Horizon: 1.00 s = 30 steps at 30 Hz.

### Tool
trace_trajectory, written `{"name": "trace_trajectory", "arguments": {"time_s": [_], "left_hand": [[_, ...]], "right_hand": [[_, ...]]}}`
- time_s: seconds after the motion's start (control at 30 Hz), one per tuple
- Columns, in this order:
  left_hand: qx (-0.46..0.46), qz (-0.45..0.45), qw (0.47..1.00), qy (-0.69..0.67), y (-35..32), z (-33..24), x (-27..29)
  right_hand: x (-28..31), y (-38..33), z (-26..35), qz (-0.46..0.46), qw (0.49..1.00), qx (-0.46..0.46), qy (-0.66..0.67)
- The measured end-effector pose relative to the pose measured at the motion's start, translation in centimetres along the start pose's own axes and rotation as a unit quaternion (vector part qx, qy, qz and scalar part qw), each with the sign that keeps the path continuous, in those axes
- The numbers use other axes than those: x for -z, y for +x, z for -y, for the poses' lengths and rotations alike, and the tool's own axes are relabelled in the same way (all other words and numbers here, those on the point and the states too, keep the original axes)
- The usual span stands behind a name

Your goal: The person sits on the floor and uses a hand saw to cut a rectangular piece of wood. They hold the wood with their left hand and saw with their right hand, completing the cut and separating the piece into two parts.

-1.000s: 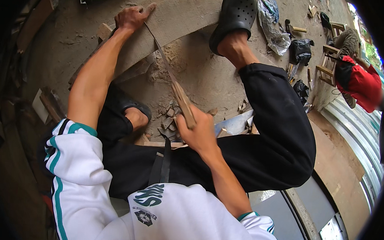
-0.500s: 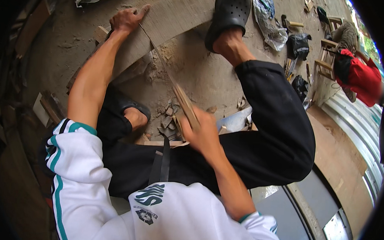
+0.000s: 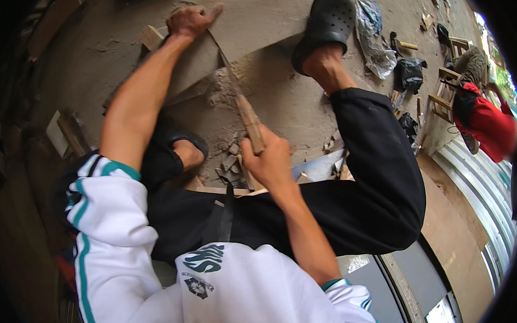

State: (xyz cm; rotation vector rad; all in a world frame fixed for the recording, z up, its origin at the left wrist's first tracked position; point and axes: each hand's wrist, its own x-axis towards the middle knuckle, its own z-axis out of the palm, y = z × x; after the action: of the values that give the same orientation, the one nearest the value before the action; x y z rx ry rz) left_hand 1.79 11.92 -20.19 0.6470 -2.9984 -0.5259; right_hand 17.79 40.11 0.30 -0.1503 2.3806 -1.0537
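Note:
A wide wooden board [image 3: 264, 23] slants across the top, its surface brownish grey. My left hand [image 3: 189, 22] grips its left part, fingers curled and thumb stretched out beside the cut. Lower down, my right hand [image 3: 270, 162] is closed round the wooden handle of a handsaw [image 3: 249, 119]. The saw's thin blade runs up and left, meeting the board just right of my left thumb. My right foot, in a black clog [image 3: 329, 29], rests on the board. My other foot [image 3: 188, 155] is on the ground below it.
Sawdust [image 3: 224, 89] and small wood offcuts [image 3: 230, 165] lie beneath the board. At the right are a hammer [image 3: 406, 45], a black plastic bag [image 3: 410, 74] and a crumpled clear bag [image 3: 376, 45]. Farther right, a person in red [image 3: 488, 122] bends beside a wooden stool [image 3: 441, 103].
My right hand has pushed the saw up toward the board and my left hand. The whole view has shifted slightly. My left hand and foot keep their places on the board.

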Motion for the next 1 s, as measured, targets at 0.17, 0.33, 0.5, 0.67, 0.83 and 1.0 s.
{"name": "trace_trajectory", "arguments": {"time_s": [0.17, 0.33, 0.5, 0.67, 0.83, 1.0], "left_hand": [[-0.019, -0.014, 0.999, -0.027, -0.4, 0.0, 0.1], [-0.038, -0.027, 0.999, -0.003, -0.1, 0.5, -0.5], [-0.028, 0.009, 1.0, 0.002, 0.6, 0.5, 0.1], [-0.019, 0.012, 1.0, 0.011, 0.8, 0.6, 0.1], [-0.01, -0.005, 1.0, 0.009, 0.5, 0.5, 0.7], [-0.03, 0.008, 0.999, 0.013, 0.8, 0.2, 0.4]], "right_hand": [[0.5, 0.0, 0.7, 0.009, 1.0, 0.006, 0.005], [-1.2, 1.3, -1.8, 0.005, 1.0, 0.0, 0.013], [2.9, -6.2, -0.1, 0.001, 0.999, -0.012, 0.041], [0.3, -1.3, -1.8, -0.009, 1.0, 0.021, 0.009], [2.4, -5.5, -0.7, -0.038, 0.998, 0.053, 0.013], [0.3, -0.2, -1.3, -0.01, 1.0, 0.0, 0.009]]}}
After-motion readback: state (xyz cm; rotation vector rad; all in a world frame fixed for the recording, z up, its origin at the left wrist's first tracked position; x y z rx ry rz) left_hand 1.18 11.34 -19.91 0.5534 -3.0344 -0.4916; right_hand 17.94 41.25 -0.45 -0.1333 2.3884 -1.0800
